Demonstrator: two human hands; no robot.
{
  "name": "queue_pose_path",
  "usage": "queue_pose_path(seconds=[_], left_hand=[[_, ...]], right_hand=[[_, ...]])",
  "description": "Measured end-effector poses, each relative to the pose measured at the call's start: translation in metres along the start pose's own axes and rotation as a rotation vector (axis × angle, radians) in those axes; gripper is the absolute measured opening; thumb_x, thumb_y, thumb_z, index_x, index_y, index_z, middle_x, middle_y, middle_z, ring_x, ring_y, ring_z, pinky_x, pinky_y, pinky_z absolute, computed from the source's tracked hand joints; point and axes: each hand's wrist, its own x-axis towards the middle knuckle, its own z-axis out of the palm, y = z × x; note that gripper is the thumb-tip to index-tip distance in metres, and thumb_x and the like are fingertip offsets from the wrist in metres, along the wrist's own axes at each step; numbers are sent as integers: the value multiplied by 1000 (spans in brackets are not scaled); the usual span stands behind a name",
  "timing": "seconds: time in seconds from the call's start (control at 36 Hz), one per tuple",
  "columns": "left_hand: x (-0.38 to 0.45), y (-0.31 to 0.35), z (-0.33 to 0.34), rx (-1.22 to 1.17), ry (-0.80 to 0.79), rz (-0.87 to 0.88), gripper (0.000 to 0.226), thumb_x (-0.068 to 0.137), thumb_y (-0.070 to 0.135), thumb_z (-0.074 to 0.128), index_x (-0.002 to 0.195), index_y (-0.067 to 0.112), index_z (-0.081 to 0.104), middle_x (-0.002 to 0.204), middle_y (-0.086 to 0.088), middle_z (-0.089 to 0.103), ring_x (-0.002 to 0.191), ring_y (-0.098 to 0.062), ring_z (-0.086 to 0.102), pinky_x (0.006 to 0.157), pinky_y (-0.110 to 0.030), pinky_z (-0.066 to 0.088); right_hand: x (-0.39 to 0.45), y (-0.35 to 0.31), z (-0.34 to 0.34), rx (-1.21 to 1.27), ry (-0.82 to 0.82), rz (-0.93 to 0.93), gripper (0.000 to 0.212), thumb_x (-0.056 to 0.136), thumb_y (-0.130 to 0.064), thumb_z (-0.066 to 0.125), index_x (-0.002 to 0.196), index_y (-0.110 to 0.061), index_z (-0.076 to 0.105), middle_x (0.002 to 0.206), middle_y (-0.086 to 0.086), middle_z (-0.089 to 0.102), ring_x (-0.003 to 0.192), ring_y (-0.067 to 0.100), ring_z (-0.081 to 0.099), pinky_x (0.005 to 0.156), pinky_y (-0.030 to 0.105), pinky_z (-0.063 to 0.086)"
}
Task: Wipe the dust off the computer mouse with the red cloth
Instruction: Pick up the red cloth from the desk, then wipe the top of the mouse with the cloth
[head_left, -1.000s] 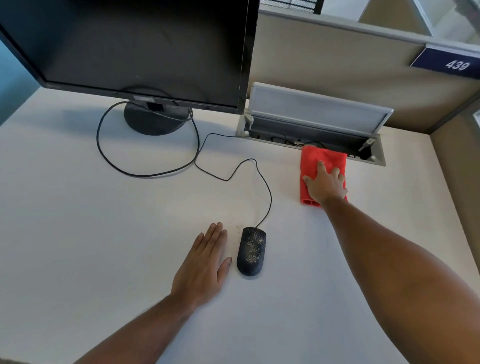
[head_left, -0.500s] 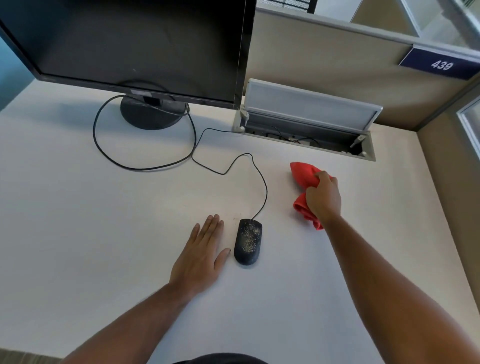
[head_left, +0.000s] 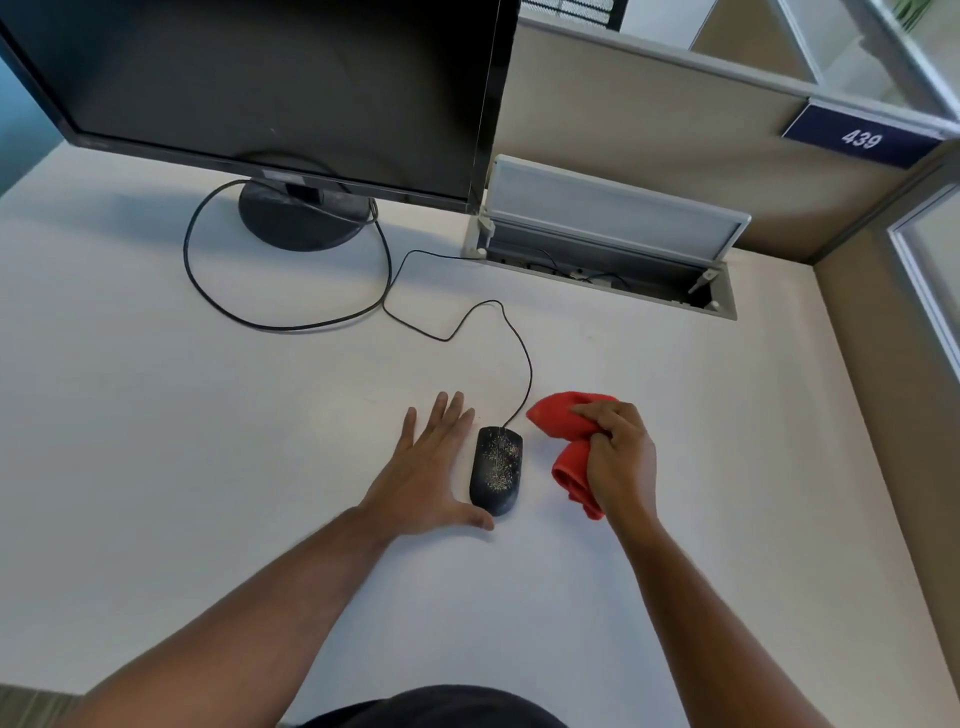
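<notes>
Mouse (head_left: 496, 470) lies between flat, spread left fingers (head_left: 447, 415) and right fingers (head_left: 597, 415) pinching cloth (head_left: 558, 423).

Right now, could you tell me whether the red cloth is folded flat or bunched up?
Bunched up: the red cloth is crumpled in the right hand, beside the mouse.

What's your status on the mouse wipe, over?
Right hand gripping red cloth, beside mouse. Left hand flat on desk, thumb at mouse. Dust still on. Path clear.
</notes>
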Motion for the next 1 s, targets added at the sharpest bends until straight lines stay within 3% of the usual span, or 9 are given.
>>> queue_pose_path(seconds=[0.06,0.14,0.22,0.39,0.64,0.75,0.86,1.0], left_hand=[[5,-1,-1,28,-24,8,152,57,101,59,166,14,-1,172,-2,-22,154,-15,-31,126,-51,-16],[7,-2,-2,35,-46,13,152,55,101,60,166,14,1,172,-4,-22,154,-15,-33,126,-52,-16],[9,-1,-2,36,-50,9,151,56,101,60,166,17,0,173,-4,-21,153,-15,-34,127,-54,-14],[8,2,-3,-29,-37,17,150,57,99,64,165,24,-8,174,-4,-14,156,-17,-29,127,-54,-14],[8,1,-1,99,-46,-5,154,54,106,50,165,11,3,174,-7,-14,157,-19,-27,128,-54,-11],[8,0,1,123,-34,0,153,55,106,48,165,12,-2,175,-7,-12,158,-20,-25,128,-55,-9],[8,-1,2,80,-17,32,150,58,103,55,165,18,-6,175,-6,-9,158,-20,-24,128,-56,-8],[8,-2,3,86,-8,30,147,58,104,51,165,20,-3,175,-7,-7,159,-21,-21,128,-57,-6]], right_hand=[[1,-7,5,-27,2,-63,50,88,8,44,108,-24,77,112,-19,54,111,21,52,82,52,58],[1,-19,12,-147,-27,-216,47,89,9,49,111,-22,77,119,-12,59,109,14,46,92,40,49],[-1,-29,17,-277,-92,-413,42,87,9,54,109,-18,78,122,-3,63,105,19,48,85,30,43],[2,-39,20,-599,-341,-777,30,82,-4,76,107,-19,76,121,2,65,105,30,54,71,39,56],[24,-35,14,-743,-197,-602,70,58,-11,97,121,-19,69,130,3,58,114,30,48,77,42,58],[15,-38,20,-719,-274,-720,50,67,-2,86,113,-19,73,124,4,61,110,30,48,75,43,58],[-5,-47,29,-658,-431,-806,40,76,-11,83,114,-23,74,124,0,62,111,26,50,74,38,57],[3,-52,24,-514,-274,-650,31,88,-8,68,114,-23,75,125,-1,62,109,26,50,71,41,56]])
